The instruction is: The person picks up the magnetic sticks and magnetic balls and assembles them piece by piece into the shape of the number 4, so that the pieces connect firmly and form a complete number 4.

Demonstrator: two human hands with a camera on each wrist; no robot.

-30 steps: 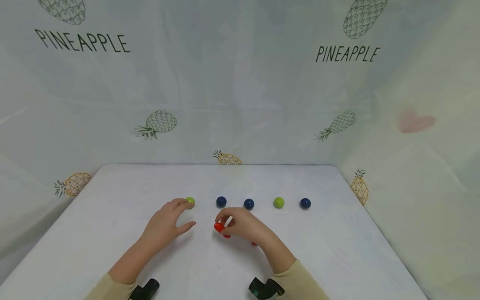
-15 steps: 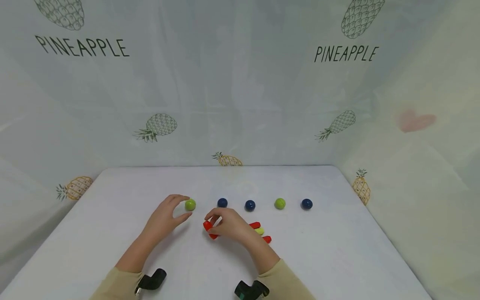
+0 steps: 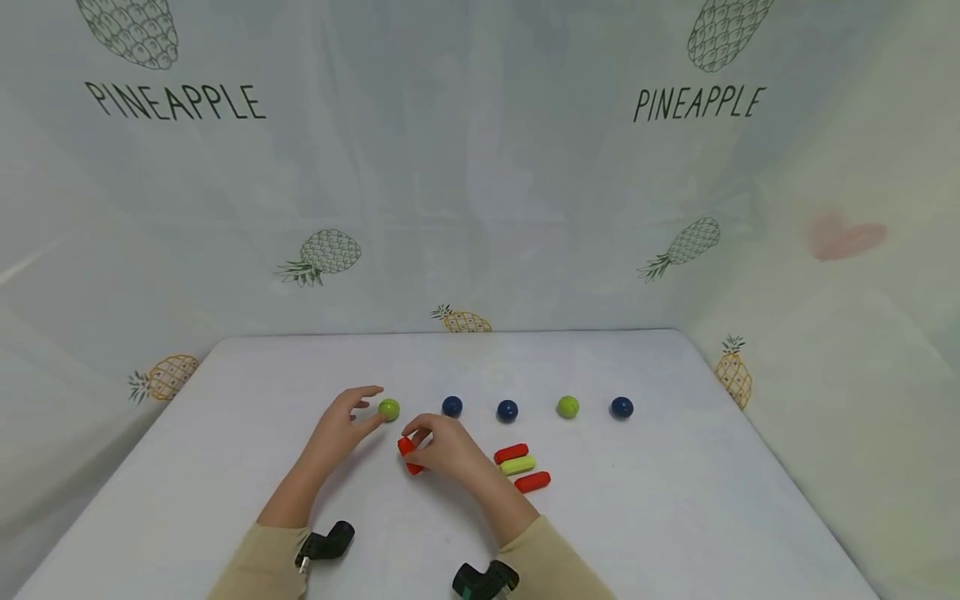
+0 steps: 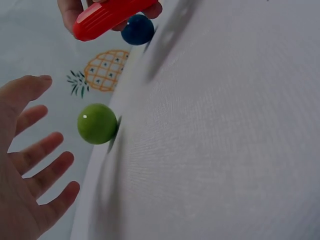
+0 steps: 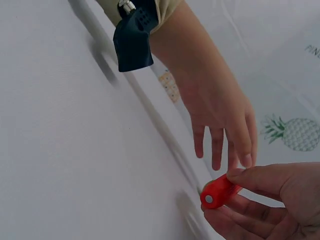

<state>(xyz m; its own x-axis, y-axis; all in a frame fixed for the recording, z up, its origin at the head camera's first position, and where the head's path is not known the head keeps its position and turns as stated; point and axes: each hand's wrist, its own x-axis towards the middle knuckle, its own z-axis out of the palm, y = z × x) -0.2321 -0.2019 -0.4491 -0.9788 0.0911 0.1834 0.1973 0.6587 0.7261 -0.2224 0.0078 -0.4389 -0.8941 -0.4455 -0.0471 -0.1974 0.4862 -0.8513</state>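
My right hand (image 3: 448, 450) pinches a short red ribbed stick (image 3: 406, 447) between thumb and fingers, held above the white table. In the right wrist view, the end of this stick shows a pale round spot. My left hand (image 3: 333, 432) is spread beside a green ball (image 3: 388, 409), fingers apart and holding nothing. The left wrist view shows a gap between those fingers and the green ball (image 4: 97, 124). Behind my right hand sits a dark blue ball (image 3: 452, 407).
Along the back run another blue ball (image 3: 507, 411), a second green ball (image 3: 567, 407) and a third blue ball (image 3: 621, 407). Right of my right forearm lie two red sticks (image 3: 512, 452) and a yellow-green stick (image 3: 518, 465). A pineapple-print cloth (image 3: 480, 183) hangs behind the table.
My right hand has carried the red stick leftwards towards my left hand, uncovering the sticks on the table. My left fingers have come away from the green ball.
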